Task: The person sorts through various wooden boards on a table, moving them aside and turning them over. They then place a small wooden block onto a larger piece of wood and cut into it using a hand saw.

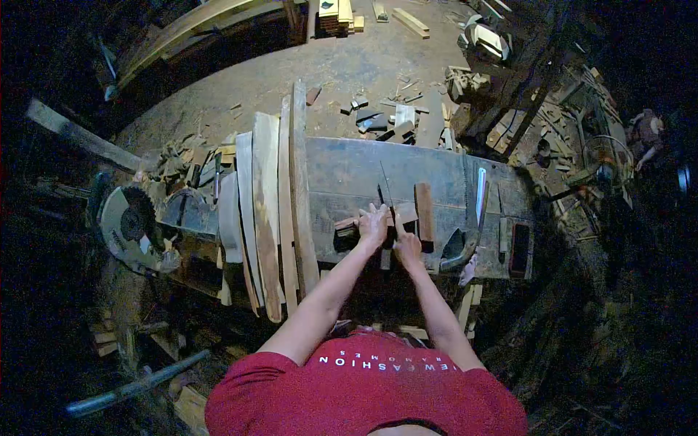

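Note:
My right hand (408,249) is closed around the wooden handle of a handsaw (387,185), its thin blade seen nearly edge-on and pointing away from me. Beside it, my left hand (373,226) lies with fingers spread on a short piece of wood (406,212) that runs crosswise beneath the saw. The blade overlaps this wood between my two hands. Just right of them, a reddish-brown wood block (424,212) rests on the workbench (349,163). Dark small pieces sit under and left of my left hand, partly hidden by it.
Several long boards (267,211) lie across the bench at left. Beyond them is a toothed circular saw blade (134,218). Another long metal tool (480,196) lies at right, near a dark rectangular object (520,248). Wood offcuts (405,115) litter the floor behind the bench.

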A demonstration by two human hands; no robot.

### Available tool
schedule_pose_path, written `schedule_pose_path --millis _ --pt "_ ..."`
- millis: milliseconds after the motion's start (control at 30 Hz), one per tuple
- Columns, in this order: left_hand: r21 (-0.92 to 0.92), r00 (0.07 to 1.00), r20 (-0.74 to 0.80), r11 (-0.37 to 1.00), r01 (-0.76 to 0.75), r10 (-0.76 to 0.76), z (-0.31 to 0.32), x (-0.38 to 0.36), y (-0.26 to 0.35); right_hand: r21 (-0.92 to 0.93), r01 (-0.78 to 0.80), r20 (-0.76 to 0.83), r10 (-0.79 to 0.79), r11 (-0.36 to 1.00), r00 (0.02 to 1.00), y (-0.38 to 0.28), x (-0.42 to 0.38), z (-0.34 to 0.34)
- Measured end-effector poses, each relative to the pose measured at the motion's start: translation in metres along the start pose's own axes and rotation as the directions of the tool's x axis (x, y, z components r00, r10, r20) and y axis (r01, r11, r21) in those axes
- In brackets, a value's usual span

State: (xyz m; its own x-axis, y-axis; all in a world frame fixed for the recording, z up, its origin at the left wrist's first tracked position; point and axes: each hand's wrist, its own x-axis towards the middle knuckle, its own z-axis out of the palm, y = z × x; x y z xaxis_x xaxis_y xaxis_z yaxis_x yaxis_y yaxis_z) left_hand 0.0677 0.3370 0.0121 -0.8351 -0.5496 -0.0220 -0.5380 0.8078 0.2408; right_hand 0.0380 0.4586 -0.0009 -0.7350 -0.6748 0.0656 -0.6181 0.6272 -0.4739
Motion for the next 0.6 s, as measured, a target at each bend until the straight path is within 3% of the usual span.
schedule_pose_path --millis 100,167,200,233,267,333,400,500,600 --pt "0.054 0.998 -0.054 0.998 -0.030 0.033 0.007 0.005 -0.005 -0.018 0.128 -0.135 -0.129 0.992 0.982 0.008 0.017 0.016" --pt "-0.094 0.987 0.158 0.995 0.036 -0.021 0.000 0.007 -0.004 -0.026 0.175 -0.176 -0.176 0.984 0.968 0.012 0.015 0.018" --pt "-0.051 0.998 0.056 0.999 0.000 0.003 0.000 0.004 -0.003 -0.007 0.092 -0.057 -0.092 0.996 0.994 0.007 0.007 0.005" --pt "-0.056 0.999 0.054 0.998 0.003 0.000 -0.001 0.004 -0.002 0.003 0.002 0.068 -0.003 1.000 0.998 -0.001 -0.004 -0.012" --pt "-0.011 1.000 -0.003 1.000 -0.022 0.022 -0.003 0.001 -0.002 0.010 -0.067 0.112 0.065 0.998 0.992 -0.013 -0.016 -0.029" --pt "0.028 0.998 -0.054 0.999 -0.044 0.045 0.005 0.002 -0.003 -0.050 -0.044 0.104 0.049 0.998 0.993 -0.006 -0.043 -0.028" --pt "0.087 0.962 -0.248 0.991 -0.098 0.117 0.021 0.000 -0.009 -0.075 0.009 0.014 -0.008 0.997 1.000 -0.005 -0.072 -0.032" --pt "0.082 0.997 -0.038 0.995 -0.065 0.068 -0.016 -0.005 -0.001 0.081 -0.038 -0.007 0.038 0.996 0.999 -0.004 -0.094 -0.034" --pt "0.115 0.984 -0.061 0.981 -0.159 0.167 0.006 -0.011 -0.016 0.086 -0.096 0.094 0.088 0.992 0.992 -0.015 -0.115 -0.053"
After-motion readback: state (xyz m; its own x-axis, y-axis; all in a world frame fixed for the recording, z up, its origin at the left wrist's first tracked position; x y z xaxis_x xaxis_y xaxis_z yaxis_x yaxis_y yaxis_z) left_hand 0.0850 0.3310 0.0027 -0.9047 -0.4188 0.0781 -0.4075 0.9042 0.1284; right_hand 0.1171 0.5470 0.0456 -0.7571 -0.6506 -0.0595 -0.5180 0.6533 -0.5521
